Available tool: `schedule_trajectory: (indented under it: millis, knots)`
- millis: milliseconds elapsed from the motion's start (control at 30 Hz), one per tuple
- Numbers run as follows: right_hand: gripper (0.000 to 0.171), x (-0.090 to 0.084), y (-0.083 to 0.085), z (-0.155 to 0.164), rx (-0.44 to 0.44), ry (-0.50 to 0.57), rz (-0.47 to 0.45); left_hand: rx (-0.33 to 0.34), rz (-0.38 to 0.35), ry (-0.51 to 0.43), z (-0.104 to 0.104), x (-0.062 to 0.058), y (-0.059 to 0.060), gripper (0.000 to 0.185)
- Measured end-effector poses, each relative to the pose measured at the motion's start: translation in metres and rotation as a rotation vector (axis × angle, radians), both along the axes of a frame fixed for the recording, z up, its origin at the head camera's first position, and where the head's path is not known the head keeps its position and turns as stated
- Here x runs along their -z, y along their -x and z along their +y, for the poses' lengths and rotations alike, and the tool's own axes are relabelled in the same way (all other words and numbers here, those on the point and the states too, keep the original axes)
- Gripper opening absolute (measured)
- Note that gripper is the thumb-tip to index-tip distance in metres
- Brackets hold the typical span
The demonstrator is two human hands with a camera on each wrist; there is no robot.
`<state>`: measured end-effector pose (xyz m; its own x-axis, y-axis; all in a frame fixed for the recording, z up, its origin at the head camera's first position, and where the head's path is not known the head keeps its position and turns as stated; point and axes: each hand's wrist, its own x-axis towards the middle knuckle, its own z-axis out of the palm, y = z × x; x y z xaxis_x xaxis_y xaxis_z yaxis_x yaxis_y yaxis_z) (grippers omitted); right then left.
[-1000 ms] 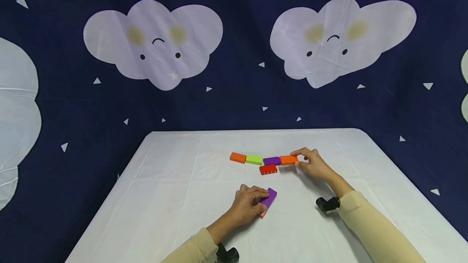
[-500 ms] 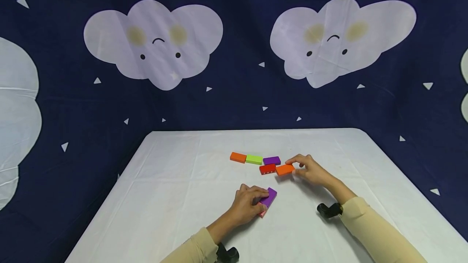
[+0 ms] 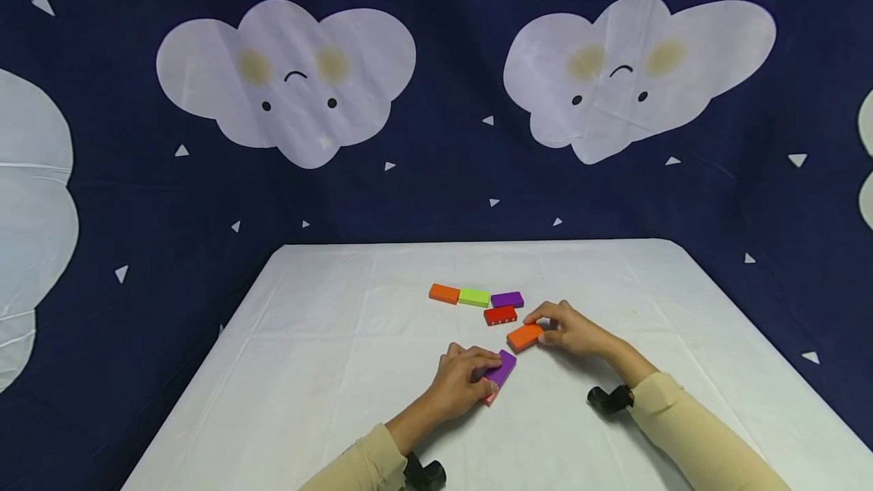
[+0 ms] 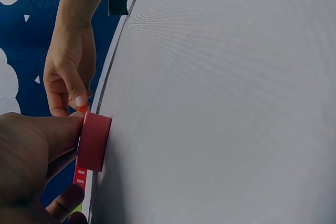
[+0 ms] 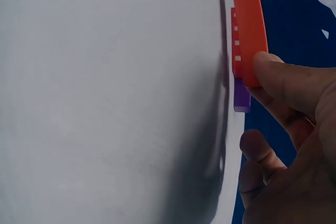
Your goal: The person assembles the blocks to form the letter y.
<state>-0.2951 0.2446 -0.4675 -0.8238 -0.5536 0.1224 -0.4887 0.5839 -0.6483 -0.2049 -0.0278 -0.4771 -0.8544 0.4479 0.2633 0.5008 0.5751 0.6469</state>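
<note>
A white table [image 3: 327,370] stands before a dark blue backdrop [image 3: 450,173] printed with pale clouds. On the table, toward the far side, three blocks lie in a row: an orange block [image 3: 444,293], a green block [image 3: 474,297] and a purple block [image 3: 508,299]. A red block [image 3: 500,315] lies just near of the purple one.

Step in hand, as judged: an orange piece is being carried from the far row toward the near stack. The next move calls for lining it up with that stack before it is set down.

Right hand [image 3: 569,329]: thumb and fingers pinch a second orange block [image 3: 524,336] by its right end. In the right wrist view the block stands clear of the surface.

Left hand [image 3: 462,383]: fingers curled over a near purple block [image 3: 501,369], holding it down at its left end. A pink-red piece [image 3: 489,400] shows beneath it; the left wrist view shows its red end face. The two hands are near one another, not touching.
</note>
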Motion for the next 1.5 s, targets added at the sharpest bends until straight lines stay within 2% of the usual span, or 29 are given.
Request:
schedule_trajectory:
  millis: [333, 600, 800, 967, 1167, 1367, 1500]
  knots:
    - [0.031, 0.003, -0.004, -0.004, -0.013, -0.035, -0.017, 0.005, 0.011, -0.003, 0.0, 0.0, 0.0, 0.032]
    - [0.032, 0.002, -0.005, -0.007, -0.003, -0.036, -0.067, 0.0, 0.003, 0.021, 0.0, -0.001, -0.001, 0.032]
    - [0.039, 0.001, -0.006, -0.007, 0.011, -0.039, -0.04, 0.005, 0.012, 0.024, 0.0, -0.001, 0.0, 0.032]
    - [0.048, 0.001, -0.007, -0.009, 0.059, -0.028, 0.019, 0.004, 0.009, 0.017, 0.0, 0.0, 0.001, 0.032]
    - [0.043, 0.005, -0.013, -0.015, 0.155, -0.032, 0.085, 0.005, -0.002, -0.013, 0.0, 0.001, 0.001, 0.033]
    - [0.04, 0.007, -0.021, -0.023, 0.282, -0.045, 0.156, 0.005, 0.007, -0.013, 0.0, 0.002, 0.001, 0.032]
    - [0.041, 0.008, -0.025, -0.028, 0.337, -0.066, 0.19, 0.005, 0.011, -0.012, 0.0, 0.002, 0.001, 0.032]
